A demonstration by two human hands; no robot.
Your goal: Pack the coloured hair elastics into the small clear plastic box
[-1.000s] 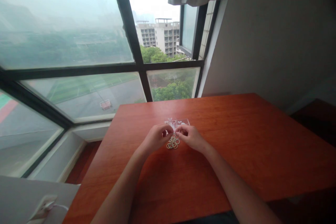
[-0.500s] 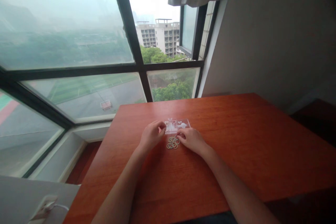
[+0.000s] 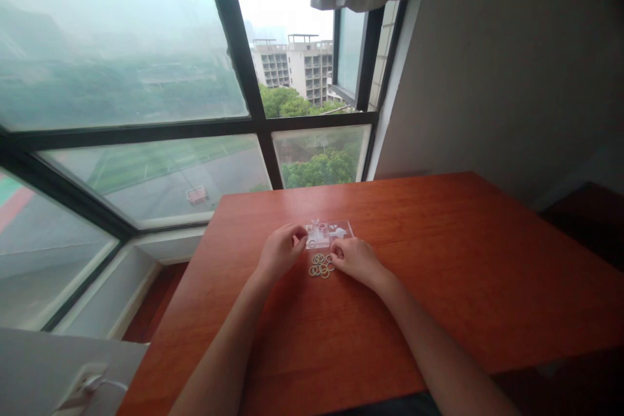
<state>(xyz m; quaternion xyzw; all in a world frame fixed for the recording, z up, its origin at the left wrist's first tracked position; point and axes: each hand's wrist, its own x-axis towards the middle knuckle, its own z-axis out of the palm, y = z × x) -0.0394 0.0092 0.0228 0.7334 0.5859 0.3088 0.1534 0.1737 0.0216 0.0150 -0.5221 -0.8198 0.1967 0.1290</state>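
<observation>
A clear plastic box (image 3: pixel 318 238) with its lid (image 3: pixel 345 229) laid open to the right sits on the table. At the box's left side is my left hand (image 3: pixel 283 248), its curled fingers and thumb gripping the edge. One ring (image 3: pixel 312 244) shows in the front of the box. Just in front of the box lie several pale rings (image 3: pixel 320 266) in a loose cluster. My right hand (image 3: pixel 355 257) is at the right edge of that cluster, thumb and fingers pinched together. Whatever is between those fingertips is hidden or too small to name.
The reddish-brown wooden table (image 3: pixel 439 260) spreads around both forearms. Beyond its far edge stands a dark-framed window (image 3: pixel 263 120), with a grey wall (image 3: pixel 478 78) to the right. A socket with a white cable (image 3: pixel 90 380) is at lower left.
My right hand has shifted slightly right, its fingers curling closer together. The rings near it have moved a little. A ring now shows more clearly in the box. My left hand stays put.
</observation>
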